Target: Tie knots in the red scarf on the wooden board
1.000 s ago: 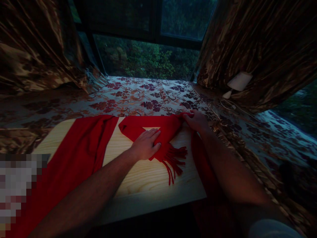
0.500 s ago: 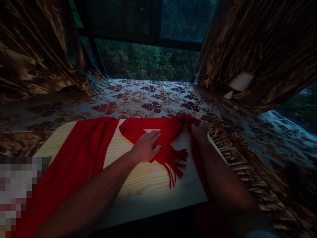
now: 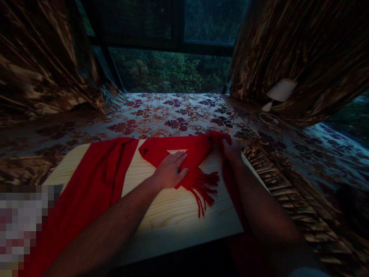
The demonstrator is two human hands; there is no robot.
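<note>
A red fringed scarf [image 3: 178, 143] lies folded at angles on a pale wooden table [image 3: 161, 215]. My left hand [image 3: 170, 170] rests flat on the crossed part of the scarf, fingers stretched out. Tassels [image 3: 204, 188] fan out on the wood to the right of that hand. At the table's right edge my right hand [image 3: 231, 149] is closed on the scarf, at a bend where a length of it hangs down toward me. Another wide strip of red cloth [image 3: 98, 177] runs along the table's left side, partly behind my left forearm.
Behind the table spreads a floral-patterned cover [image 3: 177, 111] reaching to a window [image 3: 173, 71]. Brown curtains [image 3: 43, 57] hang on both sides. A small white lamp [image 3: 281, 90] with a cord stands at the right. Pleated fabric [image 3: 285, 200] borders the table's right side.
The view has shifted slightly. My right hand has moved a little, with the scarf bend beside it shifting slightly; my left hand stays flat on the scarf.
</note>
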